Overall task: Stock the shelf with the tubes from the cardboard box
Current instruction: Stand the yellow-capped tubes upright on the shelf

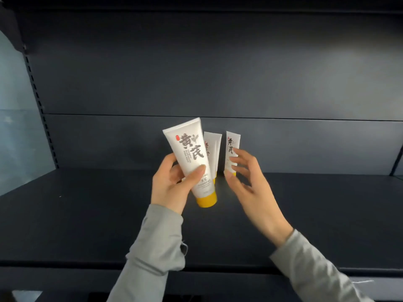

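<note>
Gripping a tilted tube (pixel 192 162), the left hand (pixel 172 184) rises while right fingers (pixel 234 159) splay, empty.

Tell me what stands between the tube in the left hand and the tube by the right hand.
In the head view, another white tube stands on the shelf between the held tube and the right-side tube, partly hidden behind the held one.

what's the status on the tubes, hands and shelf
Left hand grips a tube, cap down, above the shelf. Right hand open at a standing tube. Another tube stands behind. Nothing blocking.
</note>
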Action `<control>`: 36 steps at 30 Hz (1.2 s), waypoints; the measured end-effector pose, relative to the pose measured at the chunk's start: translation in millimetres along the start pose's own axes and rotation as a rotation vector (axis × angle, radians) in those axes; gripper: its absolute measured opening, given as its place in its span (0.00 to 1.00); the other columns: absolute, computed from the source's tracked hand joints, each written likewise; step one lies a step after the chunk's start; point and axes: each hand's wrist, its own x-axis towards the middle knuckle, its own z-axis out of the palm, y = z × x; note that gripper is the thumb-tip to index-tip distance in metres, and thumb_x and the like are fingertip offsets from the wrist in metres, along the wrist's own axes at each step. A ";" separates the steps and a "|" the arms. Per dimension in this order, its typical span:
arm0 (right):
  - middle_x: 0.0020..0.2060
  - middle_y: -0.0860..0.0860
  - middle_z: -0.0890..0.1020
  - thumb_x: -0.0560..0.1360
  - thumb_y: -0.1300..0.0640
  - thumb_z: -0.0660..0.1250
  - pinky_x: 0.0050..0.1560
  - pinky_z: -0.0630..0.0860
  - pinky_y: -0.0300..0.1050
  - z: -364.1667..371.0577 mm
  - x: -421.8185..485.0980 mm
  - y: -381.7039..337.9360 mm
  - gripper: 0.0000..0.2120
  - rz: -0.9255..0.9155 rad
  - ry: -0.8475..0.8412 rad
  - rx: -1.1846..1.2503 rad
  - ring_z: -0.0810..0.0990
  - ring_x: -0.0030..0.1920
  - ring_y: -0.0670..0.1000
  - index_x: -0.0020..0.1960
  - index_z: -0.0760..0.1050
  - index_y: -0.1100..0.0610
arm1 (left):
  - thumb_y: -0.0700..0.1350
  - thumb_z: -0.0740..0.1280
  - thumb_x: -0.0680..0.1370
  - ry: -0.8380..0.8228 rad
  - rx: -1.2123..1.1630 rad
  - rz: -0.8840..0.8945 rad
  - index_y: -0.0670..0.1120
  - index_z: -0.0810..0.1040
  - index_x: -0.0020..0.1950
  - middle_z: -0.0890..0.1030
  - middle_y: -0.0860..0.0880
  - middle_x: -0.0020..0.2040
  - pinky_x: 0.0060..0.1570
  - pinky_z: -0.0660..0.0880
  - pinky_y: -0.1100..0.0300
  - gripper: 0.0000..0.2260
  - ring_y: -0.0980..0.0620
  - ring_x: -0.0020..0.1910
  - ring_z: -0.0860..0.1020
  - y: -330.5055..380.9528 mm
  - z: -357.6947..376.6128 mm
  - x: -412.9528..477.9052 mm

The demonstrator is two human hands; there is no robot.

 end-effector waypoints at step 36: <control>0.49 0.43 0.76 0.72 0.57 0.73 0.39 0.78 0.35 -37.0 44.0 44.9 0.26 0.178 0.066 -0.092 0.82 0.45 0.45 0.62 0.62 0.44 | 0.68 0.40 0.72 -0.102 1.467 0.331 0.49 0.61 0.74 0.64 0.47 0.73 0.69 0.56 0.40 0.37 0.44 0.70 0.65 -3.6 -25.5 -17.6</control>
